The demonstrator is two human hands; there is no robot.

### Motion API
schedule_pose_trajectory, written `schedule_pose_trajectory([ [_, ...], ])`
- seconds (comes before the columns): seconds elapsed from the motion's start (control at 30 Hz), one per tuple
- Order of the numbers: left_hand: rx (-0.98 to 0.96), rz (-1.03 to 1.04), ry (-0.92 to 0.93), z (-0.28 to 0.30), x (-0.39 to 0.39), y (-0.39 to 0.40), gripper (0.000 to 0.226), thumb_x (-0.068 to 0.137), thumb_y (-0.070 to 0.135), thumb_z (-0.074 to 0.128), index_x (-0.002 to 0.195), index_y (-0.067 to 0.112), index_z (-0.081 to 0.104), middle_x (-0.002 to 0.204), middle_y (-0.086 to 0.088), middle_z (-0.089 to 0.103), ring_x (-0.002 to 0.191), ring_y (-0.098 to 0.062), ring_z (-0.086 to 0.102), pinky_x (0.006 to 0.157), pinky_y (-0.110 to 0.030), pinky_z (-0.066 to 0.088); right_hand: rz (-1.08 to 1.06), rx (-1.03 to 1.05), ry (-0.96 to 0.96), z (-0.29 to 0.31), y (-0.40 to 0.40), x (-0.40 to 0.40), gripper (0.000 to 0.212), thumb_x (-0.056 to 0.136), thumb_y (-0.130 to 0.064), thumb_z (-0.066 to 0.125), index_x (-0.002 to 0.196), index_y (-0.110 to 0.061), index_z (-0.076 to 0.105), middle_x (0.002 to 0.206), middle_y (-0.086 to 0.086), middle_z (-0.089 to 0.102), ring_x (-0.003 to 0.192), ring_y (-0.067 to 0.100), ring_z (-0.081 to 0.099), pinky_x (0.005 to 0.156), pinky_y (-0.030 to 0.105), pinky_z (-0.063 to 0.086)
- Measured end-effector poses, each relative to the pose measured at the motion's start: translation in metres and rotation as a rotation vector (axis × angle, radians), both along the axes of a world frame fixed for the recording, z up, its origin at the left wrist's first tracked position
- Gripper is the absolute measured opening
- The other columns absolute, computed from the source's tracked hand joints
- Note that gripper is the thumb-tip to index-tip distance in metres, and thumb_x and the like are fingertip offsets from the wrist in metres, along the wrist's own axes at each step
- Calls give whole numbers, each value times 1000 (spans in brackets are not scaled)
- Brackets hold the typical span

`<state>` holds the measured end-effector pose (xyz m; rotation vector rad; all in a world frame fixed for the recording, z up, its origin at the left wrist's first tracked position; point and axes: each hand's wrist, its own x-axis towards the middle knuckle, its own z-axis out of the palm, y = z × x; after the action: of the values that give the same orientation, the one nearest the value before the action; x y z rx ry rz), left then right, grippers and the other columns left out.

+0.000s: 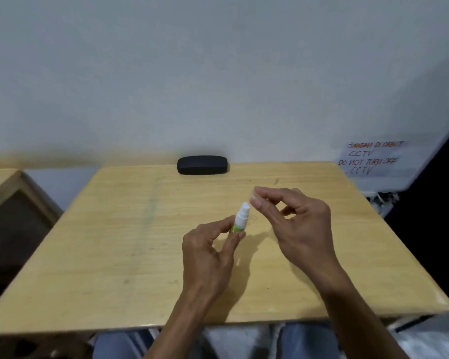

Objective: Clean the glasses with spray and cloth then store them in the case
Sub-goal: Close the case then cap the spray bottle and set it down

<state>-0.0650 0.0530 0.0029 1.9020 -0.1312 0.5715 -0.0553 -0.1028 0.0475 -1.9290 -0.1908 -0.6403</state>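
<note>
My left hand (210, 244) holds a small white spray bottle (241, 217) with a green label, its nozzle bare and tilted up to the right. Just up and right of the nozzle, my right hand (296, 224) pinches the bottle's clear cap (257, 195) between thumb and forefinger. A shut black glasses case (202, 165) lies at the far edge of the wooden table (114, 242), against the wall. I see no glasses and no cloth.
A paper note (371, 158) with red handwriting hangs on the wall at the right. Another wooden table (3, 185) stands to the left. My knees in blue trousers (303, 340) show below the table's near edge.
</note>
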Motion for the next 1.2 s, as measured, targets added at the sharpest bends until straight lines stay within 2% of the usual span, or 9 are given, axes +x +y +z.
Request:
schedule_pose_trajectory([
  [0.27,41,3,10,-1,-5,13,24,80,25,78,104,24,77,93,13,77,82,-5,71,72,-33,55,56,-141,-3,-1,10,4,20,86,-26,77,106,-26,79,95,-14,77,84,6,67,67,17,46],
  [0.37,27,-9,42,3,-9,12,21,81,24,77,102,27,77,87,15,76,78,-3,69,63,-21,44,71,-152,12,-3,11,5,20,86,-27,77,105,-28,78,94,-14,76,84,6,67,66,14,45],
  [0.53,-31,-85,157,18,-14,8,14,85,23,75,98,22,76,76,7,75,43,9,50,52,-7,38,93,-137,31,-4,10,4,18,87,-28,77,104,-30,78,92,-15,77,83,8,67,64,15,45],
  [0.63,-30,-91,156,22,-15,7,15,85,19,74,100,18,75,82,7,74,39,9,49,50,-6,39,103,-112,42,-3,8,5,16,87,-29,76,103,-30,78,92,-17,77,84,9,68,65,18,45],
  [1.0,-41,-67,137,22,-14,-1,12,85,18,74,97,19,73,82,6,72,33,-2,43,48,-11,37,171,-79,38,1,0,5,13,87,-26,76,100,-27,78,88,-14,78,80,11,69,63,26,46],
  [1.07,-63,-64,139,18,-14,-2,11,85,18,74,95,21,72,77,7,72,31,-5,41,59,-28,49,163,-87,46,0,-1,4,14,87,-26,76,102,-27,78,90,-14,78,82,11,70,61,27,48],
  [1.13,-84,-63,150,16,-14,-3,10,85,21,74,95,23,72,77,10,72,29,-9,38,83,-53,51,148,-71,52,-3,-1,2,17,88,-27,75,105,-29,76,93,-13,77,85,12,71,59,34,51],
  [1.17,-86,-69,147,17,-13,-4,11,85,23,74,95,23,73,78,11,72,29,-8,39,83,-54,51,137,-76,50,-6,0,1,19,89,-28,75,108,-31,75,94,-13,77,84,13,70,59,38,51],
  [1.2,-83,-76,133,18,-13,-4,11,85,23,74,96,23,73,77,10,72,31,-6,42,72,-43,55,125,-90,51,-8,1,0,23,89,-30,74,112,-35,73,93,-13,76,79,16,70,59,40,51],
])
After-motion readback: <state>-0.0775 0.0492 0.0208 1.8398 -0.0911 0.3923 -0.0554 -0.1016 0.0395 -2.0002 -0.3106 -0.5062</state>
